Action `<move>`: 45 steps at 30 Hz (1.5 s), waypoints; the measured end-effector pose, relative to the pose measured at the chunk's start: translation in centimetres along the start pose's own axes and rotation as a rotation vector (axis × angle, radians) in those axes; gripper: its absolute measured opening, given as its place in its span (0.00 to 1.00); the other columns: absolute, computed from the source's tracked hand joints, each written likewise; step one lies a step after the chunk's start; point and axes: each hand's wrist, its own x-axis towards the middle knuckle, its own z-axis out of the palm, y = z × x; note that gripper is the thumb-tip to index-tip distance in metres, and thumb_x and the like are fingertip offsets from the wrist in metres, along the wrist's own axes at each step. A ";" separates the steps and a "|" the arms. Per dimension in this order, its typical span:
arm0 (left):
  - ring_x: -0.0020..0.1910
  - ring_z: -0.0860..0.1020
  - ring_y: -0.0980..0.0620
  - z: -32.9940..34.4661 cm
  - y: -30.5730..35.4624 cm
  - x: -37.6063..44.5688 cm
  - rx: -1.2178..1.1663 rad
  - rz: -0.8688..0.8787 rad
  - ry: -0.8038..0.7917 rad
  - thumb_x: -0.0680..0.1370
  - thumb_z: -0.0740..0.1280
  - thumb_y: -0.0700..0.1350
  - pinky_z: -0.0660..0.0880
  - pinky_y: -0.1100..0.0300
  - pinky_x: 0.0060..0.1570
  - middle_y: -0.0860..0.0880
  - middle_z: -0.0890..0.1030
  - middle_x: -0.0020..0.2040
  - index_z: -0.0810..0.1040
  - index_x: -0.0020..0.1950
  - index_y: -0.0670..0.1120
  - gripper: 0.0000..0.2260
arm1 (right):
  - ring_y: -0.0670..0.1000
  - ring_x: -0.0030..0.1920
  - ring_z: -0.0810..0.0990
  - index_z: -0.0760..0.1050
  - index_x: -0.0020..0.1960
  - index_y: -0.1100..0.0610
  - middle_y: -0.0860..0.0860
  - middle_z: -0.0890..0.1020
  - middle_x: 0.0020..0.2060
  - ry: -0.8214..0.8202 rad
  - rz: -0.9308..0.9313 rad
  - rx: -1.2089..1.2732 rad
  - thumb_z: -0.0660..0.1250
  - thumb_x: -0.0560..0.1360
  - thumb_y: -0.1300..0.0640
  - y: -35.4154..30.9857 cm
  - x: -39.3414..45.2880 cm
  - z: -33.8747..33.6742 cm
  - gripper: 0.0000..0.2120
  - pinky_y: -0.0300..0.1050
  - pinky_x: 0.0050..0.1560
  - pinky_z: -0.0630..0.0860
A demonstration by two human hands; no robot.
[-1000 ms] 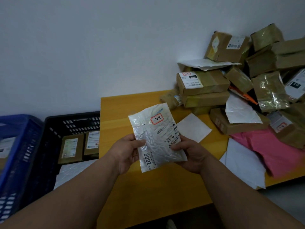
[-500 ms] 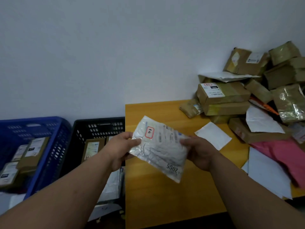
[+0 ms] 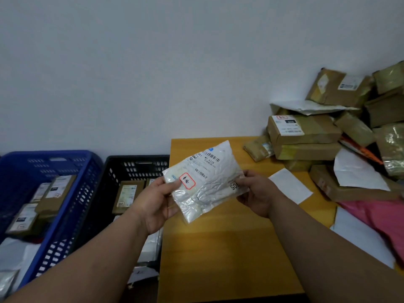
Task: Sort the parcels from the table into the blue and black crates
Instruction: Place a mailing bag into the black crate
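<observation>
Holding a white plastic parcel (image 3: pixel 202 179) in the air over the left edge of the desk (image 3: pixel 218 248), the person seems midway through sorting it, probably checking its label. The left hand (image 3: pixel 154 199) pinches the parcel's near-left corner beside the red-bordered sticker (image 3: pixel 187 181), and the fingers (image 3: pixel 248 176) of the right hand (image 3: pixel 259 193) grasp its right end. To the left of the left-hand fingers stands the black crate (image 3: pixel 135 169), with the blue crate (image 3: pixel 50 162) beyond it. Next, I judge, the parcel must be carried leftward over the chosen crate and let go.
</observation>
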 end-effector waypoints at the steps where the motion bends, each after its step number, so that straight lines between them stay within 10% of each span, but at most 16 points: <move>1: 0.58 0.80 0.43 0.1 0.0 0.1 -0.012 0.014 0.035 0.77 0.67 0.40 0.80 0.49 0.51 0.43 0.83 0.56 0.76 0.63 0.44 0.14 | 0.51 0.38 0.78 0.75 0.46 0.55 0.52 0.81 0.40 -0.013 -0.003 -0.023 0.62 0.78 0.66 -0.4 0.1 -0.2 0.08 0.43 0.35 0.72; 16: 0.45 0.85 0.42 -4.2 -0.8 0.2 -0.160 -0.027 0.185 0.78 0.62 0.30 0.82 0.51 0.34 0.40 0.85 0.49 0.73 0.55 0.41 0.09 | 0.53 0.41 0.85 0.75 0.57 0.53 0.51 0.86 0.46 -0.160 0.081 0.047 0.66 0.76 0.67 2.6 3.4 7.5 0.14 0.47 0.38 0.81; 30: 0.47 0.78 0.52 -25.9 5.1 3.3 0.411 0.032 0.537 0.78 0.67 0.39 0.75 0.59 0.40 0.52 0.78 0.49 0.71 0.64 0.47 0.15 | 0.59 0.54 0.80 0.70 0.61 0.53 0.55 0.79 0.56 0.063 0.083 -0.356 0.63 0.74 0.70 11.2 12.6 26.0 0.19 0.63 0.54 0.79; 36: 0.46 0.75 0.58 -33.1 2.4 6.9 0.849 -0.086 0.401 0.79 0.65 0.44 0.70 0.66 0.38 0.52 0.79 0.54 0.74 0.61 0.51 0.11 | 0.61 0.57 0.78 0.69 0.63 0.56 0.58 0.78 0.59 0.096 0.186 -0.539 0.63 0.73 0.68 19.4 16.6 30.4 0.20 0.62 0.59 0.76; 41: 0.57 0.74 0.52 -35.1 -1.0 10.1 1.133 -0.281 0.128 0.80 0.63 0.46 0.72 0.63 0.51 0.48 0.73 0.67 0.69 0.71 0.49 0.19 | 0.55 0.53 0.74 0.67 0.67 0.56 0.55 0.75 0.59 0.078 0.302 -0.686 0.61 0.76 0.66 24.4 19.5 31.6 0.21 0.46 0.55 0.74; 45: 0.68 0.67 0.47 -36.3 -4.2 12.1 1.562 -0.291 -0.110 0.80 0.62 0.47 0.67 0.54 0.67 0.45 0.62 0.74 0.67 0.73 0.48 0.21 | 0.59 0.59 0.75 0.66 0.69 0.56 0.57 0.74 0.62 0.009 0.414 -0.744 0.62 0.76 0.64 28.2 22.3 32.1 0.22 0.54 0.62 0.75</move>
